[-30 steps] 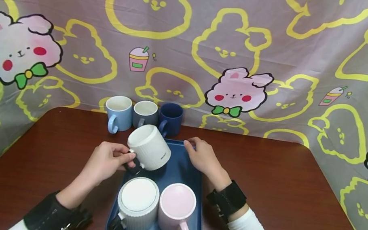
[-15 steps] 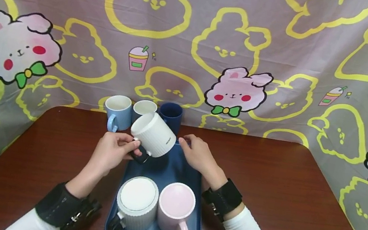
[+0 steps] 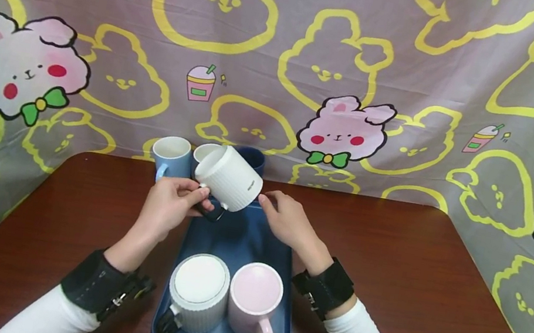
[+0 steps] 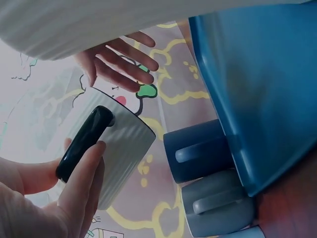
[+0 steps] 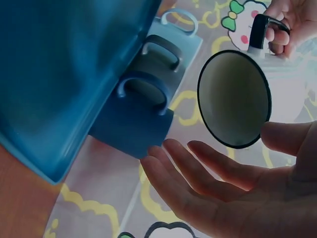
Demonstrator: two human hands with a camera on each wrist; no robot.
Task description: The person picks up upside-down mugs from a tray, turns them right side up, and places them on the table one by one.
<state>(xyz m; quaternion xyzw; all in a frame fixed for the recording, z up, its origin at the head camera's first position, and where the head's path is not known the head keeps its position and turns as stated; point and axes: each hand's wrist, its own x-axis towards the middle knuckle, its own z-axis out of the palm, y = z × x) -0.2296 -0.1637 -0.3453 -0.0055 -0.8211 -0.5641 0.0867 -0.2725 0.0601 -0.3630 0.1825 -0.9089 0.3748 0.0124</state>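
Observation:
My left hand (image 3: 173, 203) pinches the black handle (image 4: 83, 142) of a white ribbed mug (image 3: 229, 178) and holds it tilted in the air above the far end of a blue tray (image 3: 238, 240). The mug's dark-rimmed base (image 5: 234, 98) faces the right wrist camera. My right hand (image 3: 284, 220) hovers open just right of the mug, fingers stretched toward it; I cannot tell if they touch. On the tray's near end stand another white ribbed mug (image 3: 198, 292) and a pink mug (image 3: 255, 299), both upside down.
Three upright mugs stand in a row at the table's back edge: light blue (image 3: 171, 156), grey (image 3: 205, 154) and navy (image 3: 253, 159), partly hidden by the lifted mug. A cartoon-printed cloth (image 3: 420, 86) hangs behind the brown table (image 3: 412, 287).
My left hand has lifted the white mug up and away from me, toward the row of mugs at the back. The right hand followed it slightly.

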